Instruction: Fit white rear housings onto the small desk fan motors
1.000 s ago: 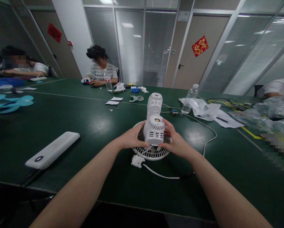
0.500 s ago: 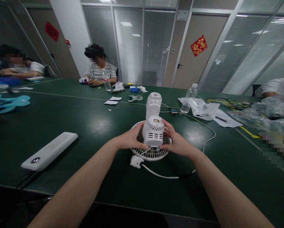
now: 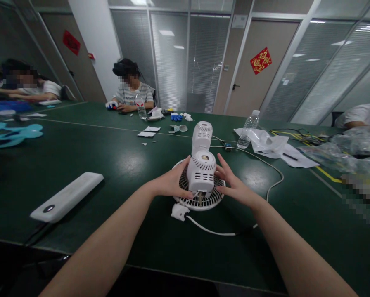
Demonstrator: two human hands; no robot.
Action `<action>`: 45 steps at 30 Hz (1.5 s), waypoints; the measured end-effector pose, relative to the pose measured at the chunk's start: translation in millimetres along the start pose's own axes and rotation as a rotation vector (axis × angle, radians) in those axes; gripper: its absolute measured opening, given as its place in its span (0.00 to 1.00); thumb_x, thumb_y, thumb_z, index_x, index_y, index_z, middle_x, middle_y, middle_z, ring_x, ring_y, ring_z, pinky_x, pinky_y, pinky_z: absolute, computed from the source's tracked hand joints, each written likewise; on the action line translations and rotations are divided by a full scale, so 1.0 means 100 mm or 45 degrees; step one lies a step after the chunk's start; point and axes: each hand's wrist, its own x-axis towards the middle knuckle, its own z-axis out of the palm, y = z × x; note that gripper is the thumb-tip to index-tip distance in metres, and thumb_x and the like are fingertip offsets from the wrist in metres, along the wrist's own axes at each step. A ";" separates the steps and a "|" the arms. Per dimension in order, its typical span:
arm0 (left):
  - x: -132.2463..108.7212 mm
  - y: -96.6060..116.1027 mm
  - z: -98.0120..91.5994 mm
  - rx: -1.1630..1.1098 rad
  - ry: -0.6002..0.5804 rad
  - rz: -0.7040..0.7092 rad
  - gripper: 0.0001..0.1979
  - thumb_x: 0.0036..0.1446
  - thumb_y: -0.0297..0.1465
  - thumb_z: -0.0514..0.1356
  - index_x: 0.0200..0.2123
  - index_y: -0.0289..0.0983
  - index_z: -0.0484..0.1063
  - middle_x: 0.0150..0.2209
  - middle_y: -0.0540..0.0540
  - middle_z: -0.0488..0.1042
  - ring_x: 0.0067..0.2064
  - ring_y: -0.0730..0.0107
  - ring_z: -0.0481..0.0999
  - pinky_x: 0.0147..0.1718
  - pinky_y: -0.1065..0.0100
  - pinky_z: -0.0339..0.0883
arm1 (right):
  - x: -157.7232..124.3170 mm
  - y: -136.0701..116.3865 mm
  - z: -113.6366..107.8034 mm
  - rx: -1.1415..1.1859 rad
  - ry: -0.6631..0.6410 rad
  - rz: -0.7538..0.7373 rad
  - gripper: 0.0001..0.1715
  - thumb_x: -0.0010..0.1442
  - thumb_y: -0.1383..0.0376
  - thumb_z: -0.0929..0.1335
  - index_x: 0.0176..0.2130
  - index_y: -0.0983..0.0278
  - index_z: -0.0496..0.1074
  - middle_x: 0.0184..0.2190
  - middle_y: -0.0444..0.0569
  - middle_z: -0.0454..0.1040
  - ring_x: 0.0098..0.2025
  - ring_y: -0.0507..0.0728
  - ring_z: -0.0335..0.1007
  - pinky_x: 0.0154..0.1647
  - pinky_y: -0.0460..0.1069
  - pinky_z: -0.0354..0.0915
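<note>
A white fan motor housing (image 3: 202, 171) with vent slots stands on a round white fan grille (image 3: 207, 203), which lies flat on the table. My left hand (image 3: 172, 180) is at the housing's left side, thumb and fingers spread, fingertips at its edge; whether they touch it is hard to tell. To the right, my right hand (image 3: 233, 184) is open, its fingers apart and a small gap between them and the housing. Directly behind stands a second white vented part (image 3: 202, 136). A white plug-like piece (image 3: 180, 211) with a cable rests in front of the grille.
On the green table (image 3: 119, 152) lie a white power bank (image 3: 69, 196) at left, blue fan blades (image 3: 20, 134), a clear bottle (image 3: 248, 128), crumpled white plastic (image 3: 267, 140) and a small circuit board (image 3: 228, 146). A co-worker (image 3: 132, 88) sits across; other people sit at both sides.
My right hand has loosened and moved slightly off the housing, fingers spreading. My left hand's grip has opened too. The housing stays standing on the grille; the view has shifted a little.
</note>
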 end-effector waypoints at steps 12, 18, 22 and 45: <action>0.04 0.07 0.07 -0.019 0.150 0.035 0.53 0.43 0.37 0.69 0.66 0.48 0.40 0.67 0.41 0.49 0.66 0.44 0.51 0.62 0.39 0.45 | 0.07 0.02 0.11 -0.231 0.149 -0.005 0.58 0.56 0.53 0.71 0.67 0.51 0.28 0.63 0.53 0.58 0.62 0.67 0.57 0.62 0.69 0.52; 0.04 0.09 0.07 0.036 0.123 0.061 0.54 0.44 0.39 0.68 0.67 0.45 0.38 0.67 0.41 0.47 0.66 0.46 0.49 0.63 0.44 0.45 | 0.06 0.01 0.07 -0.267 0.126 0.010 0.59 0.56 0.56 0.72 0.67 0.53 0.29 0.61 0.55 0.61 0.61 0.67 0.59 0.61 0.69 0.54; 0.04 0.13 0.06 0.058 0.115 0.060 0.55 0.42 0.38 0.69 0.67 0.45 0.37 0.67 0.40 0.47 0.66 0.45 0.49 0.63 0.43 0.44 | 0.06 0.00 0.05 -0.283 0.096 0.010 0.60 0.55 0.58 0.72 0.67 0.54 0.28 0.61 0.56 0.61 0.61 0.67 0.59 0.61 0.70 0.53; 0.05 0.04 0.02 -0.032 0.063 0.006 0.49 0.43 0.33 0.68 0.65 0.44 0.46 0.65 0.40 0.55 0.64 0.45 0.56 0.61 0.41 0.49 | 0.03 0.07 0.04 -0.283 0.091 0.088 0.62 0.51 0.60 0.75 0.68 0.54 0.33 0.63 0.55 0.58 0.64 0.65 0.53 0.64 0.66 0.50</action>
